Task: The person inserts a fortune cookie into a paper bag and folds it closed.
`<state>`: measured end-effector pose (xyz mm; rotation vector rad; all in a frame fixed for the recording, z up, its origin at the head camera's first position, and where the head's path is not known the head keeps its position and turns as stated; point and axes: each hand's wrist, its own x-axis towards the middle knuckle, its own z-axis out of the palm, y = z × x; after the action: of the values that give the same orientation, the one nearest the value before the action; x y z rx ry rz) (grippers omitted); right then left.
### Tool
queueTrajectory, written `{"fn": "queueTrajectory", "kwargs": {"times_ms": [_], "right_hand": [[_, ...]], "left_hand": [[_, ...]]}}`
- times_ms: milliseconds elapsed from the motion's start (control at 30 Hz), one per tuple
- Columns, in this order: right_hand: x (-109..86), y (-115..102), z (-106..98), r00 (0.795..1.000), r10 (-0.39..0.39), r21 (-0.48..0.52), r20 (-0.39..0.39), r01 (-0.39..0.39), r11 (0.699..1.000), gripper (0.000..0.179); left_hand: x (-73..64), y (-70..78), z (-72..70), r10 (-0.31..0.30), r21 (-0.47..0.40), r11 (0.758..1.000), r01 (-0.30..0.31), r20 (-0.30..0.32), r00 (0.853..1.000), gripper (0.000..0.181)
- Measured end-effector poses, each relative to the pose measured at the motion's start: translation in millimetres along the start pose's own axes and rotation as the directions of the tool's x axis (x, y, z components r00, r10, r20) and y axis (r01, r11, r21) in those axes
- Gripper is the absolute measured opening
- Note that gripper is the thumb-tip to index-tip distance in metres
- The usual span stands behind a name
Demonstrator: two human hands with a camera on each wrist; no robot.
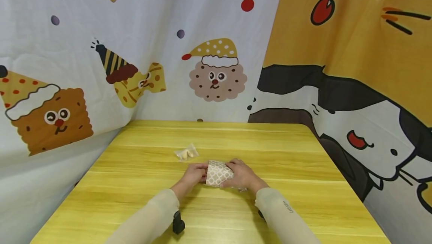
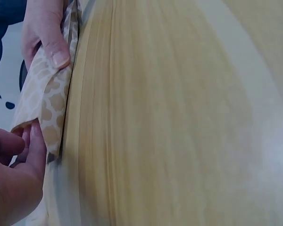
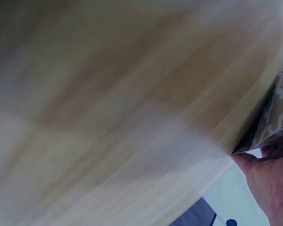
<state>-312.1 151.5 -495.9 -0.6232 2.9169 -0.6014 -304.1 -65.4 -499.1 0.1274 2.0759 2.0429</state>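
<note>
On a wood-grain table (image 1: pixel 283 154), the right hand (image 1: pixel 243 175) grips a patterned pouch (image 1: pixel 217 173); the left hand (image 1: pixel 195 173) has fingertips inside its mouth, whether pinching anything I cannot tell. A steady right-hand hold should stop the pouch slipping. Beyond lies a small clear packet (image 1: pixel 187 153).

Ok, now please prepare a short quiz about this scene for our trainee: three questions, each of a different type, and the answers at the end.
1. Multiple choice: which is nearer to the clear packet?
A) the right hand
B) the left hand
C) both equally near

2. Fill the gap: the right hand grips a patterned item, coloured white and ____.

3. True or false: the clear packet lies on top of the patterned item.

Key: 1. B; 2. beige; 3. False, it lies on the table.
</note>
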Motion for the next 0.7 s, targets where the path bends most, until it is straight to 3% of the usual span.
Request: {"fn": "queueTrajectory", "kwargs": {"times_ms": [67, 233, 333, 533, 700], "right_hand": [[0.1, 1, 1, 1.000, 0.000, -0.009, -0.002, 0.000, 1.000, 0.100], [1.3, 4, 5, 1.000, -0.004, -0.056, -0.006, 0.003, 0.998, 0.101], [1.0, 3, 5, 1.000, -0.006, -0.050, 0.001, 0.006, 0.999, 0.102], [-0.6, 0, 4, 1.000, 0.010, -0.030, -0.003, -0.010, 0.999, 0.103], [-1.0, -1, 3, 1.000, 0.011, -0.025, -0.008, -0.012, 1.000, 0.101]], "left_hand": [[-0.3, -0.6, 1.8, -0.002, 0.011, 1.000, 0.002, 0.008, 1.000, 0.035], [-5.8, -2.3, 5.6, -0.021, -0.007, 1.000, 0.022, 0.093, 0.995, 0.038], [-9.0, -2.1, 4.0, -0.006, -0.023, 1.000, 0.008, 0.086, 0.996, 0.037], [-1.6, 2.3, -14.0, -0.018, -0.032, 0.999, 0.015, -0.081, 0.997, 0.026], [5.3, 7.0, -41.5, -0.009, -0.011, 1.000, 0.006, -0.265, 0.964, 0.026]]}}
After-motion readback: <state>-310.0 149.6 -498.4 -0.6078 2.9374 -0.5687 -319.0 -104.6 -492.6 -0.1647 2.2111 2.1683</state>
